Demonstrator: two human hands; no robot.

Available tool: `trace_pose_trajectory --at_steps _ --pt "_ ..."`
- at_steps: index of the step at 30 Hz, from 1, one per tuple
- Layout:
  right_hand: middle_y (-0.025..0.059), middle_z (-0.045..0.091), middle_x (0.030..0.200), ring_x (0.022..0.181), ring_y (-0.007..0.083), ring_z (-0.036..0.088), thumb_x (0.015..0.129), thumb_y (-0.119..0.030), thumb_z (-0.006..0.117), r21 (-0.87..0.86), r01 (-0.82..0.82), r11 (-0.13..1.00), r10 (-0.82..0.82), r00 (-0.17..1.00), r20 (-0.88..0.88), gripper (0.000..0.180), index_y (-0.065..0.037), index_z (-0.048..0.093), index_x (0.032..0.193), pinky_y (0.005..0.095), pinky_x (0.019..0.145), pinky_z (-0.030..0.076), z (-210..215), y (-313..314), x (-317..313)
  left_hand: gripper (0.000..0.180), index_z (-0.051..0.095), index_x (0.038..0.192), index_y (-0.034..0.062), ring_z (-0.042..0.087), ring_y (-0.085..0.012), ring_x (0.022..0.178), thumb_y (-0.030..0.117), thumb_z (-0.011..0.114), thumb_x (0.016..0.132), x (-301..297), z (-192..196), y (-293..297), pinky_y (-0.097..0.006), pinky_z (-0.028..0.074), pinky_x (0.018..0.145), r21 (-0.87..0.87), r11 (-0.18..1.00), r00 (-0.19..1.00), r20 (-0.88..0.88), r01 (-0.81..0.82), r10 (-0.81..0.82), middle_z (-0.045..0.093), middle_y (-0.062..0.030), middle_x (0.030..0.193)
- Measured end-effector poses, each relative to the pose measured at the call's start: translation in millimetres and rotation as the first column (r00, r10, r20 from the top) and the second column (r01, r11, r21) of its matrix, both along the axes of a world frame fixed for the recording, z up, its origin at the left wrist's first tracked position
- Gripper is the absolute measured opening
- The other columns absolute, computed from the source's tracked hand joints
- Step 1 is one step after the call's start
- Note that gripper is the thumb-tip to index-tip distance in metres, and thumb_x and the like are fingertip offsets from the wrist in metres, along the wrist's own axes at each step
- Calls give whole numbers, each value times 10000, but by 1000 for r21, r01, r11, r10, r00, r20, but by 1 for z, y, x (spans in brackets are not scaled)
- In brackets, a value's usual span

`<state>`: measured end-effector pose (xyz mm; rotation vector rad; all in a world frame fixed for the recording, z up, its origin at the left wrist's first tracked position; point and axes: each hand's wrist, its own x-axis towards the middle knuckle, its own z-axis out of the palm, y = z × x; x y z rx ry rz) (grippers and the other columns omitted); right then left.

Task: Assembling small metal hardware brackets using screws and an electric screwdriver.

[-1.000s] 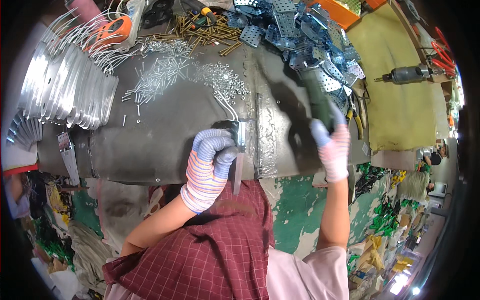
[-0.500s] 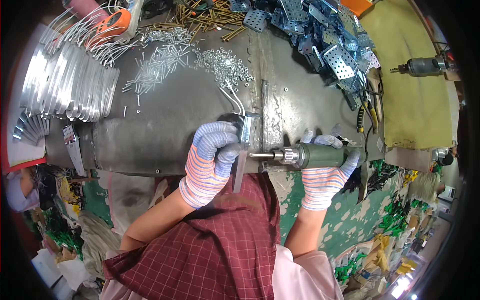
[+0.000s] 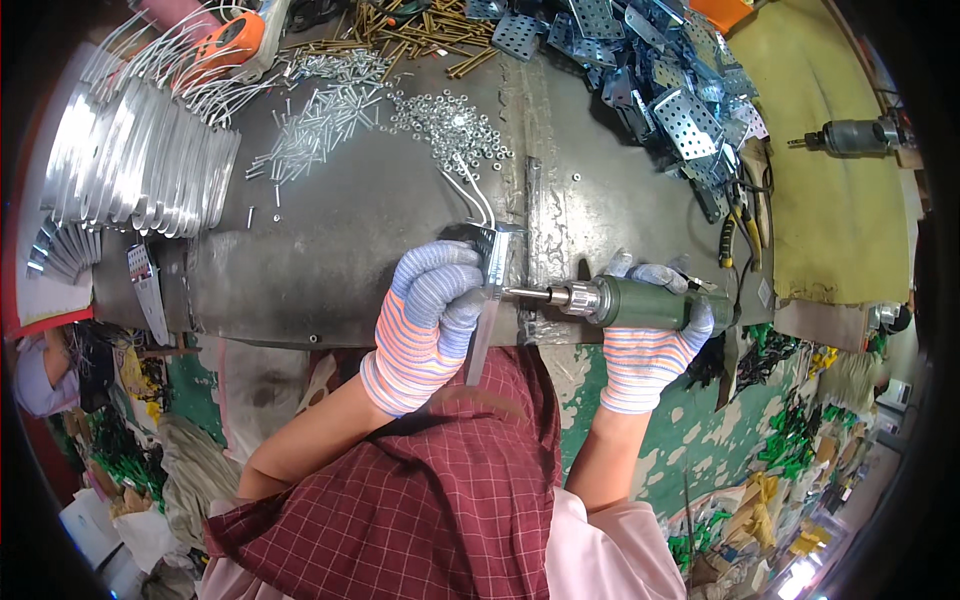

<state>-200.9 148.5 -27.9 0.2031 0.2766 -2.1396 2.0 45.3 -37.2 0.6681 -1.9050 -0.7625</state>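
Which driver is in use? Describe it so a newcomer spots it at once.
Start at the grey metal workbench and go to its near edge. There the right hand grips a green powered screwdriver, lying level with its bit against the bracket in the left hand. The other driver lies unheld on the yellow mat.

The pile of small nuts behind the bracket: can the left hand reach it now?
Probably not at once: the left hand is gripping the metal bracket against the driver. The nuts lie unobstructed on the workbench beyond.
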Motion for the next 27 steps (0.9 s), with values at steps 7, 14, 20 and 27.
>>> trace_pose_trajectory --at_steps 7,14,20,27 --pt "59 604 932 927 224 577 766 -225 738 33 0 999 0 1000 -21 291 -53 594 951 503 1161 232 5 0 -2 162 610 993 33 607 -355 951 133 636 868 9 11 -7 -439 493 849 32 995 992 86 93 -96 619 -152 974" --pt "68 595 943 947 222 574 786 -241 735 2 -31 1000 31 999 -44 298 -50 591 963 502 1167 214 7 0 -3 286 646 1144 72 587 -325 947 129 600 868 15 18 -85 -425 469 847 -312 900 811 410 -305 418 621 -150 1043" --pt "71 593 951 950 219 571 776 -237 746 28 -29 999 31 997 -75 313 -46 587 966 500 1164 224 4 0 -5 320 681 1128 138 550 -310 909 169 668 810 13 7 -99 -423 451 798 -418 898 709 591 -140 386 605 -116 993" --pt "74 598 952 944 218 568 786 -253 736 22 -57 998 59 995 -74 315 -41 587 966 499 1159 237 6 -3 -2 183 687 952 151 581 -302 924 223 699 784 7 11 -107 -402 452 822 -219 927 631 683 -304 368 634 -93 956"
